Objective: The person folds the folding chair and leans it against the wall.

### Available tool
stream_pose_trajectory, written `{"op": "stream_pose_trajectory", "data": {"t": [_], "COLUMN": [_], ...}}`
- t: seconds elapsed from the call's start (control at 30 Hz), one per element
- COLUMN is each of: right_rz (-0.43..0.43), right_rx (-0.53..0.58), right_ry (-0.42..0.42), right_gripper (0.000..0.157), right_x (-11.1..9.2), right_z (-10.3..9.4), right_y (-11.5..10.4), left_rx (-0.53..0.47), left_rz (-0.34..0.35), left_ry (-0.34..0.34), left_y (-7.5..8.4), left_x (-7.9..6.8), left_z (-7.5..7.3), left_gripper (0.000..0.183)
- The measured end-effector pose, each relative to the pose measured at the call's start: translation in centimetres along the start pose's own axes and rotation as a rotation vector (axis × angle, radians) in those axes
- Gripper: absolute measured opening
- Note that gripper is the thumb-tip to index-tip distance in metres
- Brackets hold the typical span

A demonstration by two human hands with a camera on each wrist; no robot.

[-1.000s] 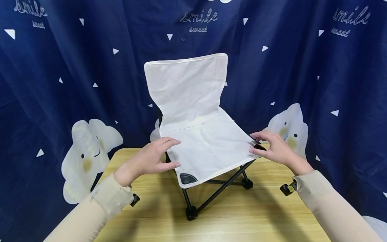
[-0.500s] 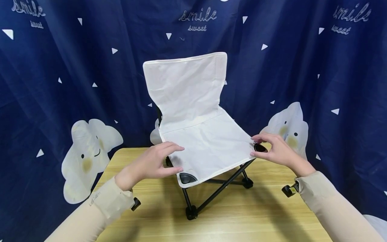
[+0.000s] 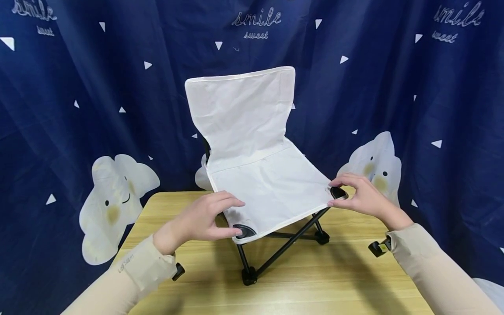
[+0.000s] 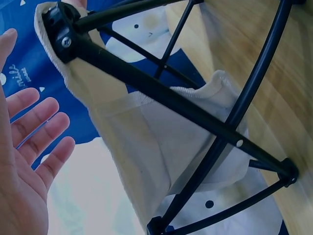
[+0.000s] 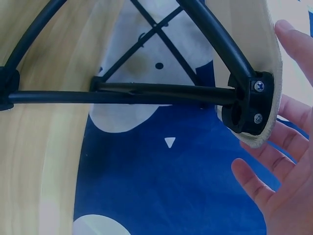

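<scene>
A small folding chair (image 3: 252, 170) with a white fabric seat and back and a black tube frame (image 3: 293, 239) stands unfolded on the wooden table. At the seat's front left corner, my left hand (image 3: 208, 218) hovers with loosely spread fingers. Its thumb overlaps the black corner patch (image 3: 247, 230) in the head view; contact cannot be told. The left wrist view shows the left palm (image 4: 27, 186) apart from the tubes. My right hand (image 3: 364, 197) spans the other black corner patch (image 3: 337, 192), its fingers relaxed. Beside the plastic corner joint (image 5: 252, 103), the right fingers (image 5: 276, 159) curve without gripping.
The wooden table (image 3: 212, 293) reaches out under and in front of the chair. Behind it hangs a dark blue curtain (image 3: 130, 52) with white clouds and triangles. A small black device (image 3: 179, 271) shows at the left wrist, another black device (image 3: 378, 248) at the right.
My left hand has moved forward-right and down toward the front left corner patch. The right hand has shifted very slightly right at its corner. The chair has stayed in place.
</scene>
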State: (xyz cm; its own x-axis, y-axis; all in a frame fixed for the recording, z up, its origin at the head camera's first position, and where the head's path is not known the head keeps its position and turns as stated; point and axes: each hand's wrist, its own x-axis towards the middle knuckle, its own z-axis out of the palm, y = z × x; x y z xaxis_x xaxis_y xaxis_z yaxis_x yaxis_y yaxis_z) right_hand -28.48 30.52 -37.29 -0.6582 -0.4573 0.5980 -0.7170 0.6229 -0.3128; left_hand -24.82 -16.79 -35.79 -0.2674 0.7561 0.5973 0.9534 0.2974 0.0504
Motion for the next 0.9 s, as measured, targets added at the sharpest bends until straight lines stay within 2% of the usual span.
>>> {"op": "stream_pose_trajectory", "data": {"t": [0.47, 0.67, 0.9], "right_rz": [0.014, 0.015, 0.018], "right_rx": [-0.014, 0.01, 0.011], "right_ry": [-0.021, -0.039, -0.054], "right_gripper": [0.042, 0.045, 0.051], "right_x": [-0.2, -0.1, -0.5], "right_z": [0.1, -0.1, 0.0], "right_y": [0.1, -0.3, -0.1], "left_rx": [-0.01, -0.032, -0.007], "left_rz": [0.056, 0.086, 0.101], "left_ry": [0.025, 0.031, 0.025], "left_y": [0.5, 0.8, 1.2], "left_x": [-0.4, -0.5, -1.0], "left_z": [0.9, 1.2, 1.6], "left_gripper": [0.055, 0.052, 0.051]}}
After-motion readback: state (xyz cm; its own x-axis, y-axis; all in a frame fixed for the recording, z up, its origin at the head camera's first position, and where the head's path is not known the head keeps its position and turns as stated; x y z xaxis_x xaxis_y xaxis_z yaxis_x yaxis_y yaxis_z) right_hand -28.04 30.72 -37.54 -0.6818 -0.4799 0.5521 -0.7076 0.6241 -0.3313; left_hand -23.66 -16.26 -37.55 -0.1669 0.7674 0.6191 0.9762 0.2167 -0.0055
